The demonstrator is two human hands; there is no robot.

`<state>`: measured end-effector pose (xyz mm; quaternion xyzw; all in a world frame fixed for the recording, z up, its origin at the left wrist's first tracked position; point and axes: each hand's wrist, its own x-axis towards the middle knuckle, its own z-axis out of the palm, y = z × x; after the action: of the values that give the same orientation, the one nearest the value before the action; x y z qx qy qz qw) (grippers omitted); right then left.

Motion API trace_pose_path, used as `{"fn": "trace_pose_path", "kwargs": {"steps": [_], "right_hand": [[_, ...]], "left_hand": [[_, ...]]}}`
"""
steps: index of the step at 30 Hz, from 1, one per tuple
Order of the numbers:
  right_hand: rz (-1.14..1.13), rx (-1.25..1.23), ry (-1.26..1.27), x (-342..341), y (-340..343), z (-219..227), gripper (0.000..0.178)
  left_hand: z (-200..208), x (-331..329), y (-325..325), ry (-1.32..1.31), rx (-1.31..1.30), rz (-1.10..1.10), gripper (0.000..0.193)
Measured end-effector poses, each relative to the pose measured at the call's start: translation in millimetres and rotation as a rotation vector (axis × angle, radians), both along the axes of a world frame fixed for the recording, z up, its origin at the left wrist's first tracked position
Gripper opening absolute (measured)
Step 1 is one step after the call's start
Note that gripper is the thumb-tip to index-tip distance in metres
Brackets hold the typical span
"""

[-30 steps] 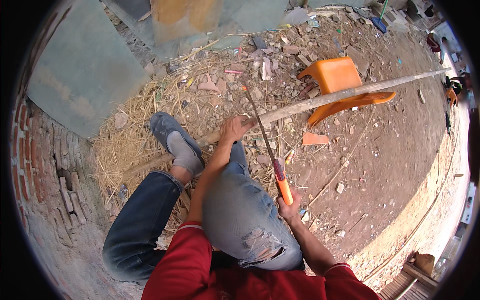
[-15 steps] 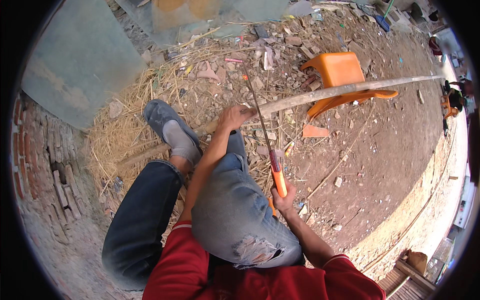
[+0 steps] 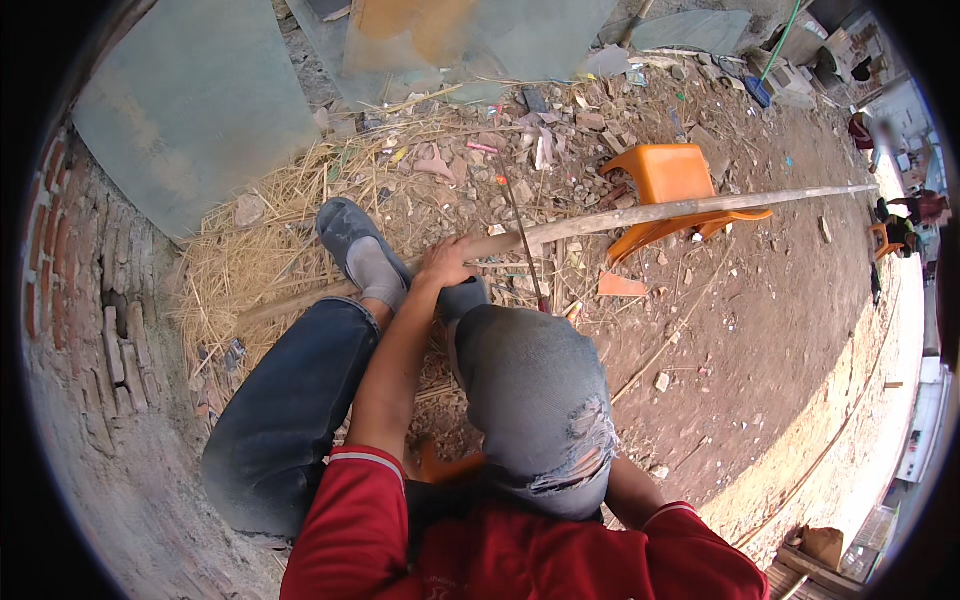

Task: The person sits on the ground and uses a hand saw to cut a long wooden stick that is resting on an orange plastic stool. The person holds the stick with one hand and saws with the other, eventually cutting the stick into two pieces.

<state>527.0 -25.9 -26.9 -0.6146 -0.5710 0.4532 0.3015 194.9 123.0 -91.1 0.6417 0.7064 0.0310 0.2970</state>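
A long pale wooden pole (image 3: 585, 226) slants across the ground in front of me. My left hand (image 3: 447, 262) grips it from above, close to my shoes. Just right of that hand, a thin saw (image 3: 523, 232) crosses the pole, its narrow dark blade touching or overlapping the wood; I cannot tell how deep it sits. My raised knee in torn jeans (image 3: 540, 400) covers the saw's handle. Behind the same knee my right hand is hidden, with only part of the forearm (image 3: 635, 493) showing.
The pole passes over a tipped orange plastic chair (image 3: 672, 175). Straw (image 3: 250, 230), stones and broken brick litter the ground. At left stands a worn brick wall (image 3: 110, 340), with grey sheets (image 3: 200, 110) leaning beyond. Another person (image 3: 915, 208) is at far right.
My knee has shifted right in view and now covers my right hand and the orange saw handle it was gripping. The saw has slid back toward me. My left hand stays on the pole.
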Motion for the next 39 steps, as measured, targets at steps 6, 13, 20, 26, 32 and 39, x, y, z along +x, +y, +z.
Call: {"fn": "trace_pose_path", "kwargs": {"steps": [6, 13, 20, 26, 32, 39], "right_hand": [[-0.042, -0.067, 0.042, -21, 6, 14, 0.023], [-0.037, 0.063, 0.071, -22, 1, -8, 0.021], [0.010, 0.025, 0.043, -22, 0, -1, 0.012], [0.096, 0.181, -0.067, -18, -3, -20, 0.011], [0.083, 0.174, 0.019, -21, 8, -14, 0.020], [0.077, 0.063, -0.003, -18, -2, 3, 0.022]], "left_hand": [[65, -55, 27, -0.018, 0.149, 0.125, 0.058], [163, -60, 92, -0.065, 0.260, 0.081, 0.047], [64, 7, 116, 0.157, -0.233, -0.489, 0.078], [-20, 38, 85, -0.092, -0.103, -0.267, 0.056], [-9, 44, 91, -0.032, -0.207, -0.082, 0.048], [-9, 44, 92, 0.034, -0.235, -0.058, 0.037]]}}
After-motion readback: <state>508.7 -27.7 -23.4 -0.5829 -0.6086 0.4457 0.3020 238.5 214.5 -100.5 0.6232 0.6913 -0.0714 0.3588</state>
